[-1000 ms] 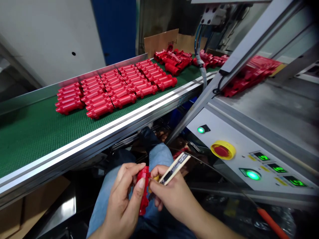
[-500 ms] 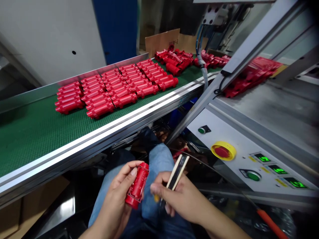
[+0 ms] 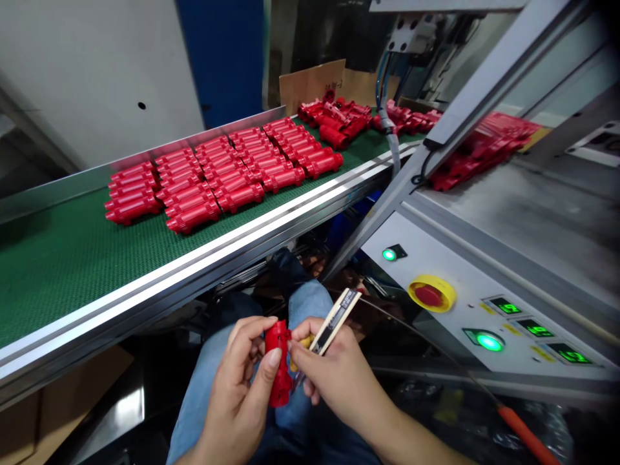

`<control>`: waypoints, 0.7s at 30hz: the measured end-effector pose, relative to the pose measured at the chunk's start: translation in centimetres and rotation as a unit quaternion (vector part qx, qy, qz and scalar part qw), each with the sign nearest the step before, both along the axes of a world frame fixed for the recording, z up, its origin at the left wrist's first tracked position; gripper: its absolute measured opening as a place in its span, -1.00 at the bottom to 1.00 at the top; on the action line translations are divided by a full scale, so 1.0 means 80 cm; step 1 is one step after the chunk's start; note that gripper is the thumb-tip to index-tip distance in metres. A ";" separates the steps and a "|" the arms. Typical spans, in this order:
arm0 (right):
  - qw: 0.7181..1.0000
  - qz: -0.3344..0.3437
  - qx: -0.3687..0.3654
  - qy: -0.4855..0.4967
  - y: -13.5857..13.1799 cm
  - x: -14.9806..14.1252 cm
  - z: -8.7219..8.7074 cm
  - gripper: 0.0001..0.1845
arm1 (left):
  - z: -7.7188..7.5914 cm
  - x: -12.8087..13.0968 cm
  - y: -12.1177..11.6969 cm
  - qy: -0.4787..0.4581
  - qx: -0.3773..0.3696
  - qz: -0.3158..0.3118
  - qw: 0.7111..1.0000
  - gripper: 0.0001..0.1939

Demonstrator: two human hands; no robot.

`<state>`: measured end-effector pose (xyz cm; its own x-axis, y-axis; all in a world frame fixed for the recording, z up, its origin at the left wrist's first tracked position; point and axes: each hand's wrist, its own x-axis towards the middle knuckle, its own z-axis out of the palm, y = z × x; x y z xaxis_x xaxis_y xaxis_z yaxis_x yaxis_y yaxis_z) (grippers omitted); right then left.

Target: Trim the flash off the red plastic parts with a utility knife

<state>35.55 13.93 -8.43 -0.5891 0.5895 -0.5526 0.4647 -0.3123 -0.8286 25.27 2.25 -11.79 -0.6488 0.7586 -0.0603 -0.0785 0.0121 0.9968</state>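
Note:
My left hand (image 3: 242,381) is closed round a red plastic cylinder part (image 3: 278,365), held upright over my lap. My right hand (image 3: 334,378) grips a utility knife (image 3: 334,321) with a tan and black handle, and its thumb and forefinger press against the red part's right side. The knife's handle sticks up and to the right; its tip is hidden between the fingers and the part. Both hands sit low, below the edge of the conveyor.
A green conveyor belt (image 3: 62,252) carries rows of red parts (image 3: 217,174), with a loose pile of red parts (image 3: 339,119) farther along. On the right stand a machine panel (image 3: 465,278), a red emergency stop (image 3: 431,294), lit green buttons and displays. My jeans-clad knee (image 3: 307,300) is below.
Half a second ago the hands were apart with the red part tilted in my left hand. Now the right hand with the knife is back against the part, which stands upright again.

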 end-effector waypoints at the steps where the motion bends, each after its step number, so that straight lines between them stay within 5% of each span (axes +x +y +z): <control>1: 1.000 -0.003 0.000 -0.003 0.000 -0.002 0.000 -0.73 | -0.002 0.000 0.000 0.004 0.002 0.002 1.000 -0.76; 6: 1.000 0.004 -0.001 0.007 0.004 -0.009 0.001 -0.84 | 0.001 -0.001 0.000 -0.003 0.007 -0.003 1.000 -0.77; 12: 0.999 0.031 0.011 0.037 0.012 0.001 0.013 -0.88 | 0.025 -0.006 0.009 -0.268 -0.002 -0.018 0.963 -0.65; 18: 0.969 0.236 -0.068 0.016 0.046 0.052 0.032 -0.83 | 0.046 -0.021 0.028 -0.356 0.008 -0.040 0.934 -0.65; 19: 0.968 0.249 -0.032 0.008 0.053 0.059 0.031 -0.78 | 0.048 -0.024 0.032 -0.361 0.013 -0.048 0.931 -0.66; 21: 0.968 0.195 0.161 0.004 0.068 0.068 0.025 -0.67 | 0.053 -0.030 0.040 -0.369 0.019 -0.059 0.927 -0.68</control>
